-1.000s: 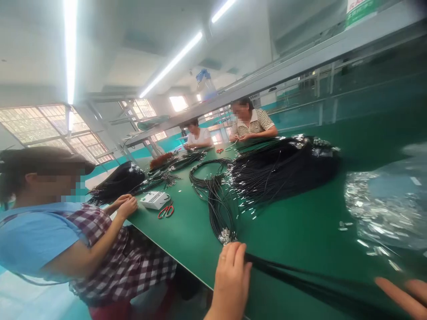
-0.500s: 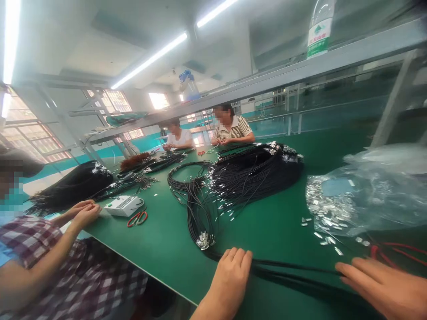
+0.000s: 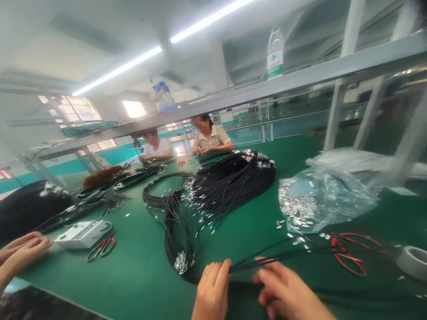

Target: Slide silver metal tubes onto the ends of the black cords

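Note:
My left hand [image 3: 213, 286] is closed around a bunch of black cords [image 3: 243, 265] low in the middle of the view. The cords run rightward from it to my right hand [image 3: 288, 284], whose curled fingers have them passing across the index finger; motion blurs them a little. Left of my hands lies a looped bundle of black cords [image 3: 168, 226], with a cluster of silver metal ends [image 3: 182, 262] close to my left hand. To the right are red-handled scissors [image 3: 348, 258] and small loose silver pieces [image 3: 300, 240] on the green table [image 3: 140, 284].
A large heap of black cords [image 3: 233, 182] lies ahead. A clear plastic bag [image 3: 343, 195] of silver pieces and a tape roll [image 3: 413, 262] are right. A white box [image 3: 83, 234] and another pair of red scissors [image 3: 102, 249] lie left, near a co-worker's hands [image 3: 25, 251]. Two people sit opposite.
My right hand has come leftward along the cords, much closer to my left hand, its fingers more curled. The view has turned to the right, bringing the tape roll in.

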Action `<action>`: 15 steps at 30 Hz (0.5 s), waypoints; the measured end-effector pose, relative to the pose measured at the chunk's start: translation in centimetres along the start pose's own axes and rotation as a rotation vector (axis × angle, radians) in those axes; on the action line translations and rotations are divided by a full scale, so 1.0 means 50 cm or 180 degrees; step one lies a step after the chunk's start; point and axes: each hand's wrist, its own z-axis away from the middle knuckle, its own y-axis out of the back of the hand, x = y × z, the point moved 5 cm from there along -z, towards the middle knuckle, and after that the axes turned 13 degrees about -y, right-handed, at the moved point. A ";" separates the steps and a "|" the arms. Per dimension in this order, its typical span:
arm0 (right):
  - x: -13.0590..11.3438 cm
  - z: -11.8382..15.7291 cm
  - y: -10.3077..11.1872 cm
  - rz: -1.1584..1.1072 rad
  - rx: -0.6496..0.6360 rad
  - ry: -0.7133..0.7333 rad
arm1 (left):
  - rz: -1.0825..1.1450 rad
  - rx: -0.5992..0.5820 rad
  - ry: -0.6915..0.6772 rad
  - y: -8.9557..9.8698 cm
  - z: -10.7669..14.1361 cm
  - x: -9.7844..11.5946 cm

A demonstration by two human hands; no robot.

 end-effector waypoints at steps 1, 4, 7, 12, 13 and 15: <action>-0.015 -0.006 -0.009 -0.0396 0.0044 0.0017 | -0.0107 -0.0033 -0.0144 -0.005 0.008 -0.002; -0.058 -0.015 -0.002 -0.0896 0.0207 0.0220 | -0.0455 -0.0185 -0.0534 -0.029 0.033 -0.009; -0.086 -0.016 0.033 -0.0926 0.0338 0.0355 | -0.0679 -0.0207 -0.0660 -0.049 0.032 -0.009; -0.156 0.010 0.098 -0.0950 0.0740 0.0752 | -0.0645 -0.0222 -0.0727 -0.063 -0.078 0.043; -0.175 0.019 0.108 -0.0921 0.0810 0.0832 | -0.0628 -0.0190 -0.0624 -0.066 -0.111 0.056; -0.211 0.039 0.126 -0.0874 0.0982 0.1012 | -0.0568 -0.0276 -0.0421 -0.085 -0.176 0.083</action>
